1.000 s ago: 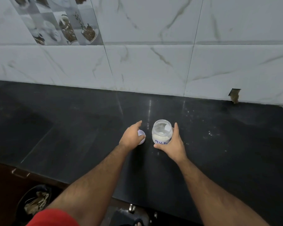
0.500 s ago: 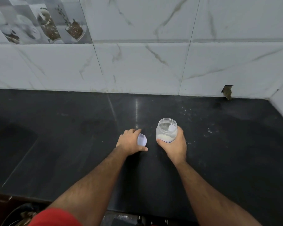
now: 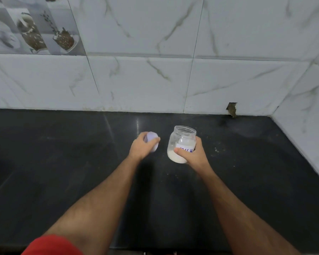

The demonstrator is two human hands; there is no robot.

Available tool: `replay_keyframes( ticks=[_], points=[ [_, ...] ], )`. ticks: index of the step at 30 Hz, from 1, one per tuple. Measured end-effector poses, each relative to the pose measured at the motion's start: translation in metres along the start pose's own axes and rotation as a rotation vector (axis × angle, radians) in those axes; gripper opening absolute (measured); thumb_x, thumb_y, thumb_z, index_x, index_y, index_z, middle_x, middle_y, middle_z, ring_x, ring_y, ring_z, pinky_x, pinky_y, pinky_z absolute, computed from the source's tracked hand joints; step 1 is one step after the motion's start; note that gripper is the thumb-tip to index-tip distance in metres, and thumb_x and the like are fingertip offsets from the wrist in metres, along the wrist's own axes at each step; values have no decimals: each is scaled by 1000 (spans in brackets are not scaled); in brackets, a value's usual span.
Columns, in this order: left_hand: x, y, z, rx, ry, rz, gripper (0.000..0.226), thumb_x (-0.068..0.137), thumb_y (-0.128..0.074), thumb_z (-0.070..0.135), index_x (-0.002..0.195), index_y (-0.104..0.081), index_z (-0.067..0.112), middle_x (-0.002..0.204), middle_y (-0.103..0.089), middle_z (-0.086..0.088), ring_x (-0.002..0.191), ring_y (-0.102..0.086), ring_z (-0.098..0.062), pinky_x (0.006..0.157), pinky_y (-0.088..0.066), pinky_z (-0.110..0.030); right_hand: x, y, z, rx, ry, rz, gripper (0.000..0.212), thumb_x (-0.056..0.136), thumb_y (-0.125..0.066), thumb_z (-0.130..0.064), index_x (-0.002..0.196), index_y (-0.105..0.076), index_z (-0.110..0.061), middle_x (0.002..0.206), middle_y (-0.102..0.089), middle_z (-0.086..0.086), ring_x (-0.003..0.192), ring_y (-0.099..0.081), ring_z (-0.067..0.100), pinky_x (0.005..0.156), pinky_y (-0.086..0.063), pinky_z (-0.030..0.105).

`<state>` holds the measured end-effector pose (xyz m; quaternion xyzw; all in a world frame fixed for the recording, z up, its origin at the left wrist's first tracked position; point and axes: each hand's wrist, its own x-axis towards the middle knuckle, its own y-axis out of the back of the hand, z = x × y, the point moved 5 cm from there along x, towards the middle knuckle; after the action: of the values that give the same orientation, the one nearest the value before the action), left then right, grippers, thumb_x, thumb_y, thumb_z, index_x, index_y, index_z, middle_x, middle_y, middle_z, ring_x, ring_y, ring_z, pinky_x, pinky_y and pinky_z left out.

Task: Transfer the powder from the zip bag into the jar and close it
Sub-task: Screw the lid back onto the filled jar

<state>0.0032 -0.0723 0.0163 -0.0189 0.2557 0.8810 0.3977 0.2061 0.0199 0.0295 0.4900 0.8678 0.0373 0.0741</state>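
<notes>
A small clear jar with white powder in its lower part and a white label with blue writing is tilted and lifted slightly above the black countertop. My right hand grips it around the body, and its mouth is uncovered. Just left of the jar, my left hand holds a pale lavender lid with fingers curled round it. No zip bag is in view.
White marble-look wall tiles rise behind the counter and along the right side. A chipped hole sits at the base of the back wall. Specks of spilled powder dot the counter right of the jar.
My left hand has picked the lid up off the counter. My right hand has lifted and tilted the jar. The camera view has shifted downward and to the right.
</notes>
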Motion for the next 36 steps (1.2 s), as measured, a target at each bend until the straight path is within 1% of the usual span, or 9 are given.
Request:
replay_keyframes(
  ticks=[3, 7, 9, 13, 20, 24, 28, 31, 36],
  points=[
    [6, 1, 35, -428, 38, -18, 59, 73, -73, 54, 111, -58, 11, 105, -65, -9, 86, -62, -20, 69, -53, -35, -7, -2, -3, 23, 10, -75, 73, 75, -85, -9, 132, -41, -21, 120, -58, -6, 106, -64, 15, 67, -59, 23],
    [2, -10, 64, -597, 46, -129, 83, 62, -79, 54, 127, -46, 14, 123, -63, -11, 102, -66, -24, 88, -53, -39, -11, -13, 2, -27, 43, -140, 83, 67, -89, -20, 135, -42, -24, 121, -62, -7, 110, -65, 13, 85, -57, 25],
    [-8, -18, 71, -568, 14, -185, 88, 62, -80, 49, 133, -35, 21, 126, -58, -9, 112, -64, -25, 101, -51, -43, -10, -15, 0, -21, 37, -143, 85, 66, -90, -23, 136, -41, -27, 122, -62, -9, 109, -65, 12, 89, -57, 29],
    [-19, -24, 74, -436, -69, -234, 98, 60, -80, 47, 141, -29, 25, 123, -57, -12, 111, -63, -25, 101, -50, -39, -6, -13, -9, -26, 34, -118, 84, 67, -91, -28, 135, -42, -28, 120, -61, -10, 109, -63, 11, 87, -56, 26],
    [-29, -15, 85, -98, -164, -343, 48, 85, -67, 53, 121, -62, 21, 112, -68, -2, 99, -67, -14, 91, -53, -32, -8, -19, -20, -93, 17, -193, 77, 70, -90, -28, 133, -45, -28, 116, -62, -10, 104, -65, 13, 71, -54, 17],
    [-35, -4, 96, -52, -185, -365, 67, 92, -35, 71, 127, -61, 20, 122, -61, 12, 112, -59, -8, 99, -43, -31, -10, -25, -28, -135, 37, -264, 60, 72, -87, -25, 121, -52, -32, 109, -66, -10, 101, -67, 13, 71, -54, 18],
    [-39, -4, 99, -85, -233, -380, 52, 99, -44, 54, 124, -66, 14, 119, -66, 11, 108, -65, -11, 98, -51, -31, -11, -27, -36, -173, 44, -329, 44, 78, -83, -18, 110, -56, -32, 105, -69, -5, 97, -68, 14, 73, -56, 20],
    [-38, -10, 95, -98, -211, -362, 48, 97, -52, 45, 111, -67, 1, 113, -67, 3, 100, -67, -15, 97, -52, -39, -10, -28, -36, -242, 26, -287, 56, 73, -85, -30, 120, -55, -25, 107, -68, -3, 99, -69, 17, 71, -56, 23],
    [-30, -17, 85, -77, -82, -231, 42, 90, -52, 55, 98, -68, 17, 101, -72, -1, 91, -70, -20, 86, -54, -37, -18, -30, -44, -536, 85, -90, 84, 61, -85, -47, 131, -43, -29, 107, -62, -11, 95, -61, 8, 74, -52, 25]
  ],
)
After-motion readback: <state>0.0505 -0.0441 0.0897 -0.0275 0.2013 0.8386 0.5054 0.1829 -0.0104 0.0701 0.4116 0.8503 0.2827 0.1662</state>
